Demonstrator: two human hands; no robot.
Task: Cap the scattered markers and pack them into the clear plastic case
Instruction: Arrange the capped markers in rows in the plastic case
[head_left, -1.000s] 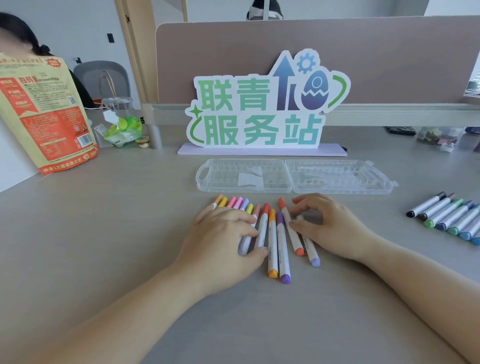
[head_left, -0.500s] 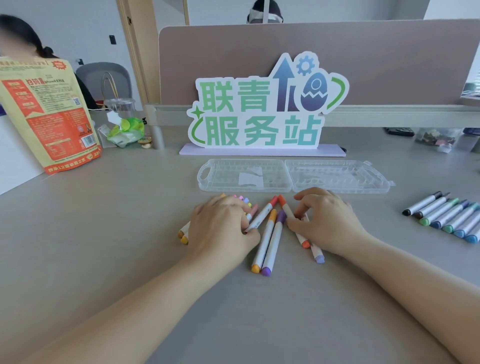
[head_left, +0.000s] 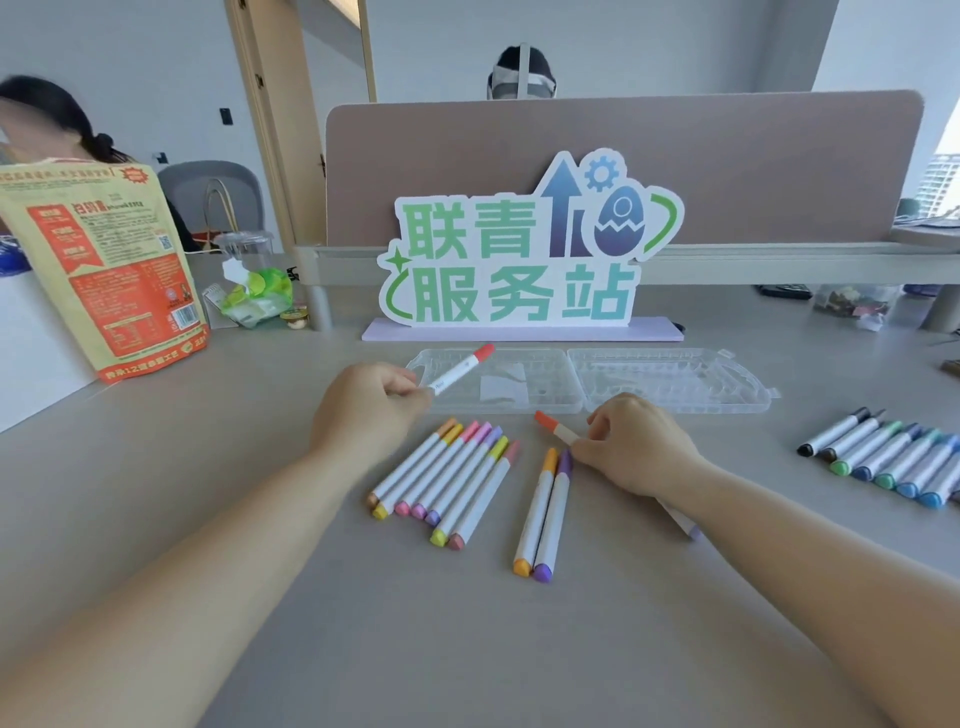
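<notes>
"Where is the red marker (head_left: 457, 371)?"
"The left hand (head_left: 369, 405) pinches its end. It slants up and right over the case's (head_left: 675, 387) left half."
"And the right hand (head_left: 639, 447)?"
"It pinches an orange marker (head_left: 555, 428) down by the desk (head_left: 208, 519)."

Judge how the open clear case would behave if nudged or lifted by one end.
The clear plastic case looks thin-walled and holds no markers, so it is probably light and would slide on the smooth table at a nudge. It lies open in two flat halves; lifted by one end, it would likely fold at the middle hinge.
</notes>
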